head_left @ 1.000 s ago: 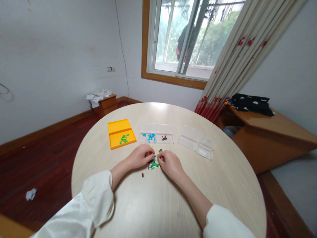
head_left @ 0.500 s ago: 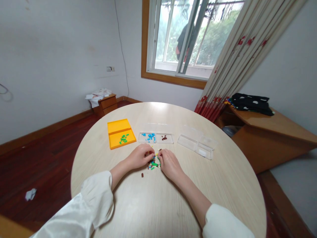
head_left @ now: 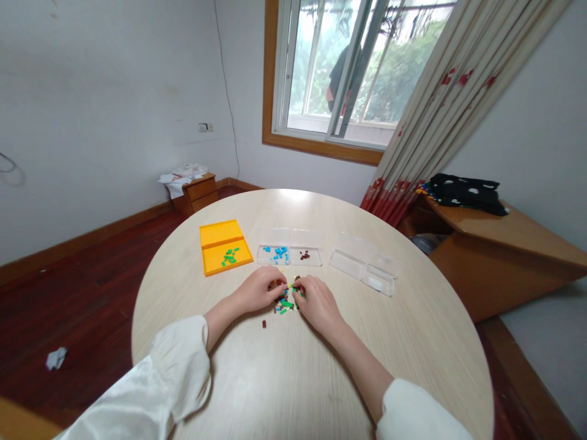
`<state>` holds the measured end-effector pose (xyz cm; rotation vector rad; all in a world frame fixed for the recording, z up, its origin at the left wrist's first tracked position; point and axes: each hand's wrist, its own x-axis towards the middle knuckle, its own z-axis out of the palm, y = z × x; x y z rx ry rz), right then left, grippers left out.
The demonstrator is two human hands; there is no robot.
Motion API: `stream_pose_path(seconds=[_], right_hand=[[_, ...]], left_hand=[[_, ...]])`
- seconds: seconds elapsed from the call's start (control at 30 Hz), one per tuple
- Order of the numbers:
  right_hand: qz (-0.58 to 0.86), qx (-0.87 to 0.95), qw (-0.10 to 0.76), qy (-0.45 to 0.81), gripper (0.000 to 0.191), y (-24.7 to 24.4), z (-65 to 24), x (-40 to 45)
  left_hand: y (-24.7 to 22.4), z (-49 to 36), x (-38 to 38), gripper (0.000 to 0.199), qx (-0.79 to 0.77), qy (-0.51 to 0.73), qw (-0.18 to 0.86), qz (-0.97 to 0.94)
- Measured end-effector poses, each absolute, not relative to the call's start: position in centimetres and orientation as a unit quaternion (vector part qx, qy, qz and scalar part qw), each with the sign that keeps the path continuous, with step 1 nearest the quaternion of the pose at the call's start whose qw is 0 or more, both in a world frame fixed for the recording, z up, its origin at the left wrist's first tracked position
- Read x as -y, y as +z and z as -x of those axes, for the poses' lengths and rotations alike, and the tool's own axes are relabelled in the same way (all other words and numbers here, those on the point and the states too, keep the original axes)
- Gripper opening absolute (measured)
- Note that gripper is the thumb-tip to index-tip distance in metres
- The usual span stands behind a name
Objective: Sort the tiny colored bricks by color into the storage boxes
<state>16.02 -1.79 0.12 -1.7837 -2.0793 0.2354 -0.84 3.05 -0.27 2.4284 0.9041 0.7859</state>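
A small mixed pile of toy building bricks [head_left: 287,304], green, blue, brown, yellow and cream, lies on the round table [head_left: 293,379]. My left hand [head_left: 262,288] rests at the pile's left side, fingers curled with thumb and fingertips close together. From the right, my right hand [head_left: 316,299] reaches in, its thumb and fingers pinched over the bricks. A yellow bit shows between the two sets of fingertips; what either hand grips is too small to make out. One brown brick [head_left: 264,324] lies apart, nearer me.
Behind the hands stand an open yellow case [head_left: 220,233] with green bricks, a clear two-part case [head_left: 290,263] with blue and brown bricks, and open clear boxes [head_left: 347,265] at right. A wooden cabinet [head_left: 518,269] is beyond the table's right edge.
My right hand's fingers have shifted slightly at the pile, and a few more green bits show beside them. The left hand stays nearly in place.
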Motion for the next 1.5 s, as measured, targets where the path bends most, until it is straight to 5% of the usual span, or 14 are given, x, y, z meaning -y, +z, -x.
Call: stream_pose_path(seconds=[0.53,0.83,1.1,1.5], right_hand=[[0.623,0.753,0.203,0.053,0.015,-0.3,-16.2,1.5],[0.588,0.684,0.375,0.213,0.020,-0.3,-15.6,1.4],[0.541,0.637,0.434,0.337,0.030,-0.8,-15.7,0.9],[0.617,0.724,0.288,0.105,0.016,-1.2,-16.8,1.1]], left_hand=[[-0.8,0.9,-3.3,0.010,-0.305,0.301,0.202,-0.881],[-0.7,0.8,-3.3,0.007,-0.294,0.335,0.215,-0.869],[-0.3,0.7,-2.9,0.010,-0.288,0.368,0.207,-0.860],[0.8,6.3,-7.3,0.013,-0.563,0.484,0.045,-0.669]])
